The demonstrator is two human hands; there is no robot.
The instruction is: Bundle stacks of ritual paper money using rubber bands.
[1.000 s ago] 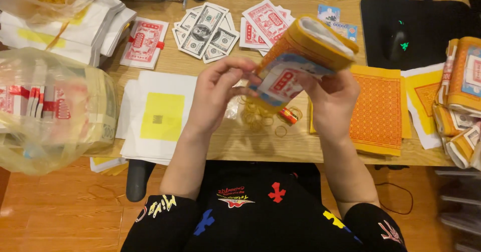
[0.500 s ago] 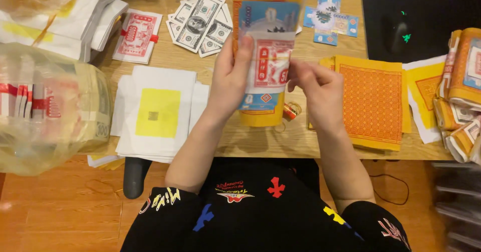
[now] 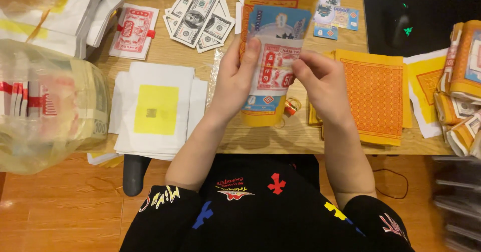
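So the biggest thing here is the wooden desk (image 3: 165, 56), covered in paper stuff. Far left there's a big clear plastic bag (image 3: 45, 106) stuffed with banded note bundles, hanging over the desk edge. Next down in size, a stack of white sheets with a yellow square (image 3: 155, 109) sits just left of the hands, and a pile of orange patterned sheets (image 3: 373, 99) sits just right of them. A black mouse pad (image 3: 441, 11) with a mouse takes the top right corner, and more wrapped orange bundles (image 3: 463, 81) crowd the right edge. Up top there's a fan of grey play banknotes (image 3: 198, 19) and a red-and-white note pack (image 3: 134, 31) beside it.

Now the hands. The left hand (image 3: 235, 81) is clenched round a yellow-wrapped paper bundle (image 3: 273, 1) held upright over the desk's near edge, thumb pressed on the front. The right hand (image 3: 320, 81) is pinching the side of a red-and-white note (image 3: 275, 66) lying on the front of that bundle, with a blue note (image 3: 278, 24) poking out just above it.

My read: this is the assembling step, layering loose notes onto the pack and squaring them up. I'd guess the next move needs the left thumb holding everything flat while the right hand aligns the edges, because the sheets look slippery and could fan out. There's a small loop near the bundle's bottom (image 3: 290, 105), could be a rubber band, can't tell for sure.
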